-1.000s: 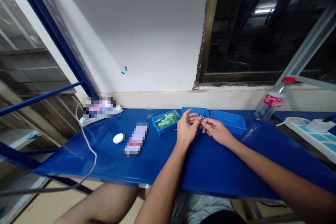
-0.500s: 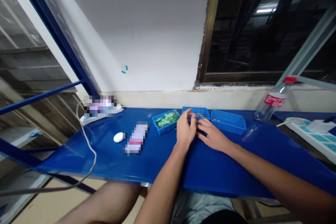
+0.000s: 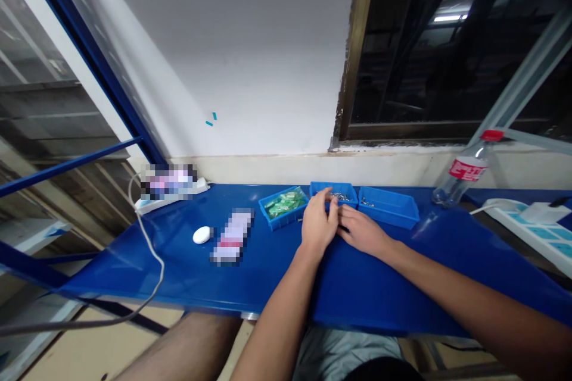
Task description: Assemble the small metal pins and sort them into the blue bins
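Observation:
My left hand (image 3: 319,221) is bent in front of the middle blue tray (image 3: 313,188), its fingertips drawn together near those of my right hand (image 3: 363,231). The two hands meet at the fingers, which are closed; whatever they hold is too small or hidden to name. Small metal pieces (image 3: 342,196) lie in the middle tray. To its left, a blue tray (image 3: 280,225) holds green packets (image 3: 284,203). The right blue tray (image 3: 389,215) has a few small metal pieces at its left end.
A white round object (image 3: 201,235) and a pixelated flat item (image 3: 233,237) lie on the blue table (image 3: 187,280). A bottle with a red cap (image 3: 465,169) stands at the right, near a white power strip (image 3: 547,229). Another strip (image 3: 174,196) and a cable (image 3: 156,256) are at left.
My hands have drawn closer together, the right hand's fingers now more bunched against the left hand's. The trays have stayed in place.

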